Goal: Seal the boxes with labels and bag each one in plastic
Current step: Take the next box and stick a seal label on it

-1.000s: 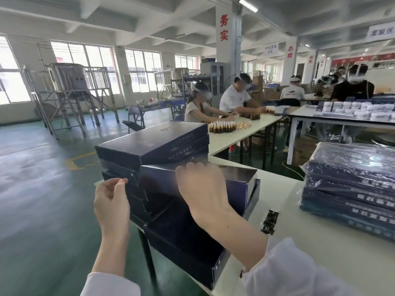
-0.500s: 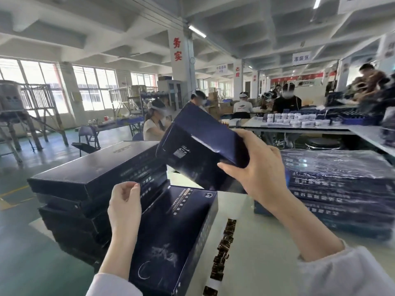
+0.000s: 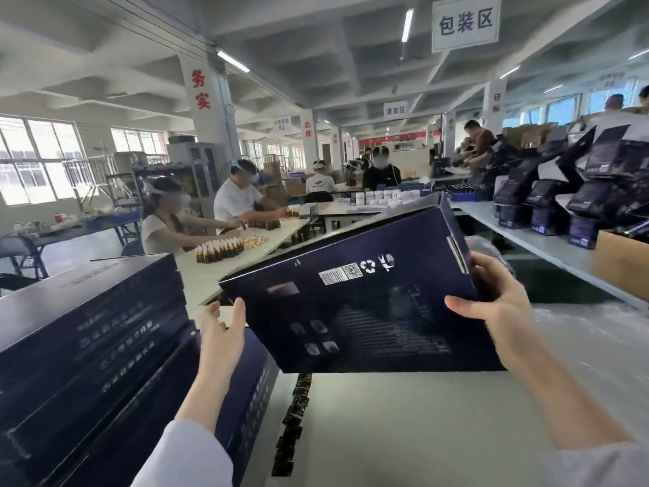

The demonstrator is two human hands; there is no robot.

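Holding box (image 3: 351, 300) tilted, sealing step judged begun | right grip (image 3: 491, 300) clasped its end; left grip (image 3: 219, 328) was open beside corner | next needed label strip (image 3: 293, 416).

Single head-worn view, forward-facing (wide-angle, near)

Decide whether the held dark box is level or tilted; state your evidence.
Tilted. The dark box slopes up toward the right hand, which grips its right end; its barcode face shows.

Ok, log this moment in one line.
right hand: grips box, right edge | left hand: open, by box's left corner | box: in air, barcode face showing
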